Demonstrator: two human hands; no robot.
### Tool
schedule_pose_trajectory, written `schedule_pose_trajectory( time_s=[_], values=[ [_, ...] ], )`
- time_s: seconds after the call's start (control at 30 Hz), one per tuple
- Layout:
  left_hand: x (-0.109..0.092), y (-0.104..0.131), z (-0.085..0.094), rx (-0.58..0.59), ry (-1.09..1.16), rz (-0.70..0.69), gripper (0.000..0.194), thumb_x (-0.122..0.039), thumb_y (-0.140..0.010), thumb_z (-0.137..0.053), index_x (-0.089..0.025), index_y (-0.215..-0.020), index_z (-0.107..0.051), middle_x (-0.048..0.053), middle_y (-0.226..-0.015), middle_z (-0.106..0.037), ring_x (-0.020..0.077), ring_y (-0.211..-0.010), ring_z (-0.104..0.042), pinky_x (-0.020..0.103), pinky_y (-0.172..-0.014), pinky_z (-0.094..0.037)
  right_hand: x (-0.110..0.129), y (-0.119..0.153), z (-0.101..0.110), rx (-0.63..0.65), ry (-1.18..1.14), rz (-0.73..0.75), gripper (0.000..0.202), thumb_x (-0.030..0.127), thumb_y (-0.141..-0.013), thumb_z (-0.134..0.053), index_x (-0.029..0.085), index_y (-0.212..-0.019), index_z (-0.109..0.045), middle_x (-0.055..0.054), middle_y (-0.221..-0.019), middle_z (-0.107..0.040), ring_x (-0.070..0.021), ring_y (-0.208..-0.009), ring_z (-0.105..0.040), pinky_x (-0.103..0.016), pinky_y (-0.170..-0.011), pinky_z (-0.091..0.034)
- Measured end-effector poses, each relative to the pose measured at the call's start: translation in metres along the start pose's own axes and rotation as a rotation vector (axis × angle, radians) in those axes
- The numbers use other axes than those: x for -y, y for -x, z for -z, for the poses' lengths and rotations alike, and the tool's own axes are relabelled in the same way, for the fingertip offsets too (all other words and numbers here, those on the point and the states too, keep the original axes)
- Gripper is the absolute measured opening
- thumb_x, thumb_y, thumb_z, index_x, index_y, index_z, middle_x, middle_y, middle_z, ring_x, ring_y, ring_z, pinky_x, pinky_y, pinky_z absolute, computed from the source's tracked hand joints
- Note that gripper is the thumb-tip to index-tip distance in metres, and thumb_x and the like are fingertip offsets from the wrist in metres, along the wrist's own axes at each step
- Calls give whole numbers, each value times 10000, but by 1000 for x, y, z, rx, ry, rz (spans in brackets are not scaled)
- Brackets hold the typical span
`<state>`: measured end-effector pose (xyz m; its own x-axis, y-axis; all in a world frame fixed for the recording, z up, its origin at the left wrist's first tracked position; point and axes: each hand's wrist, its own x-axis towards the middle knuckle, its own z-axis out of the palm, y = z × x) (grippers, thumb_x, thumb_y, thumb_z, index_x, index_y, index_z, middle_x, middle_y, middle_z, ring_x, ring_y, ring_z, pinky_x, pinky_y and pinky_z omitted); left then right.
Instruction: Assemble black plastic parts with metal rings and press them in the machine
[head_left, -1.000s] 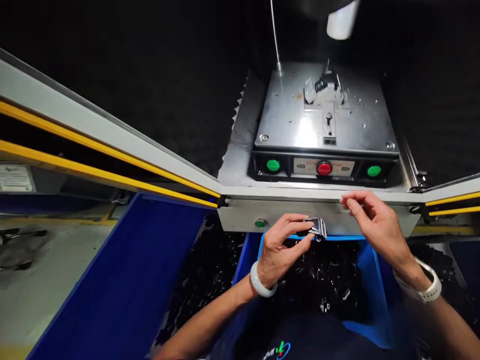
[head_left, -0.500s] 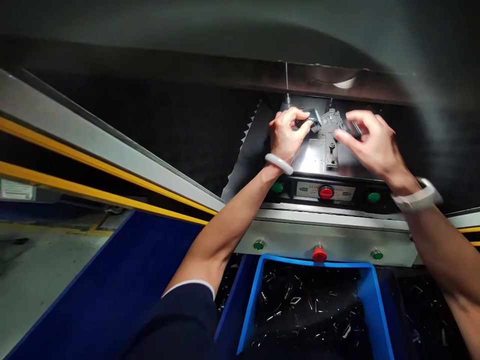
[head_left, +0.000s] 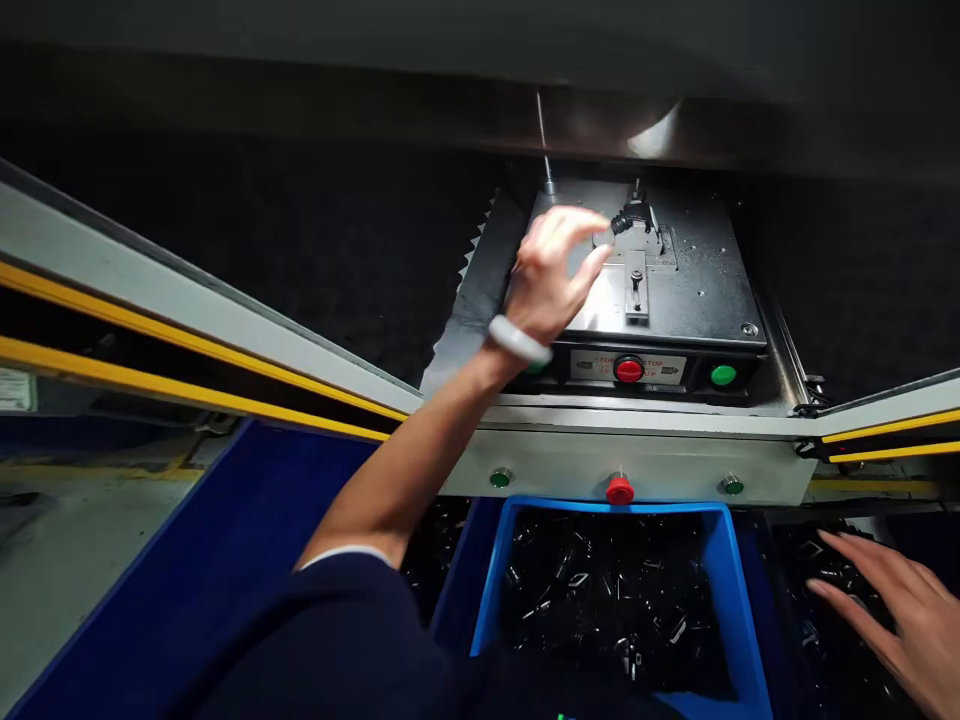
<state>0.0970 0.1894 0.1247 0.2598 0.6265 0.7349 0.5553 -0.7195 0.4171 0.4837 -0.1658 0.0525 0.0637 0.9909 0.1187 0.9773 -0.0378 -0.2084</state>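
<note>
My left hand (head_left: 559, 265) is at the metal fixture (head_left: 636, 285) on the machine's plate, thumb and index finger apart. Its index fingertip comes right beside a small black part (head_left: 636, 218) seated on top of the fixture; whether they touch is hard to tell. My right hand (head_left: 904, 610) hangs at the lower right with its fingers spread, over a dark heap of small black parts (head_left: 817, 575). It holds nothing that I can see.
A blue bin (head_left: 739, 590) of shiny black parts stands below the machine. Red buttons (head_left: 628, 370) and a green button (head_left: 723, 375) line the plate's front, with more on the pale panel (head_left: 555, 465) beneath. Yellow-edged bars (head_left: 225, 370) slope along the left.
My right hand has left the fixture and dropped to the parts at lower right. A black part now sits on the fixture. My left hand's fingers have parted, and the view has shifted slightly.
</note>
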Motion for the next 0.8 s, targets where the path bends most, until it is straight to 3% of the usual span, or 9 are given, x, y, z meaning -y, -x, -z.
schedule_pose_trajectory(
  time_s=[0.07,0.17,0.23,0.3,0.43,0.53,0.67,0.73,0.8],
  values=[
    [-31,65,32,-12,3,17,158,-203,-1030,-619,-226,-1130,-739,81,-1133,-747,205,-1106,-701,408,-1004,-584,19,-16,-13,76,-35,22,515,727,-957,-528,392,-1314,-690,-48,-1231,-758,-318,-1021,-745,-462,-748,-613],
    [-57,162,68,69,-47,211,160,-190,-1010,-640,-252,-1101,-756,37,-997,-738,154,-873,-703,300,-789,-612,47,-53,-29,141,-130,-6,465,639,-1011,-500,318,-1278,-706,-68,-1230,-753,-298,-1061,-738,-435,-808,-602],
    [-54,211,83,200,-67,345,149,-248,-990,-674,-239,-1107,-766,39,-999,-711,131,-759,-664,255,-659,-581,54,-72,-39,177,-223,-46,443,604,-1010,-521,255,-1205,-714,-94,-1172,-761,-282,-966,-745,-430,-823,-590],
    [-38,242,92,340,-70,451,215,-341,-959,-715,-235,-1137,-773,69,-1118,-667,122,-731,-634,249,-610,-572,55,-84,-47,208,-304,-88,400,582,-981,-578,229,-1118,-708,-104,-1123,-764,-249,-834,-731,-414,-796,-579],
    [-6,256,98,541,-81,530,326,-417,-915,-746,-249,-1194,-768,117,-1314,-570,124,-743,-609,286,-646,-603,53,-90,-53,216,-347,-141,338,568,-923,-652,239,-996,-688,-88,-1046,-763,-231,-772,-698,-403,-757,-554],
    [-5,251,98,543,-203,507,292,-364,-917,-749,-256,-1188,-763,111,-1302,-585,117,-708,-601,277,-631,-579,58,-92,-56,169,-367,-189,279,524,-920,-662,248,-882,-653,-76,-952,-750,-228,-772,-680,-398,-751,-542],
    [-29,256,93,444,-309,495,318,-293,-943,-721,-259,-1258,-727,104,-1348,-565,161,-844,-657,302,-719,-597,71,-84,-57,84,-208,-210,210,462,-969,-634,257,-945,-672,-71,-1033,-741,-228,-790,-660,-395,-743,-510],
    [-51,263,88,393,-301,497,313,-289,-977,-687,-239,-1285,-707,111,-1319,-574,201,-975,-664,328,-802,-608,80,-72,-56,34,-117,-106,216,437,-1006,-606,247,-1065,-690,-85,-1095,-729,-253,-916,-667,-389,-779,-506],
    [-77,273,81,432,-228,460,218,-276,-1020,-640,-217,-1216,-716,95,-1198,-632,206,-1024,-660,331,-866,-595,92,-56,-58,80,-107,51,199,376,-1039,-574,234,-1122,-686,-86,-1109,-719,-246,-1018,-660,-359,-809,-507]
  ],
)
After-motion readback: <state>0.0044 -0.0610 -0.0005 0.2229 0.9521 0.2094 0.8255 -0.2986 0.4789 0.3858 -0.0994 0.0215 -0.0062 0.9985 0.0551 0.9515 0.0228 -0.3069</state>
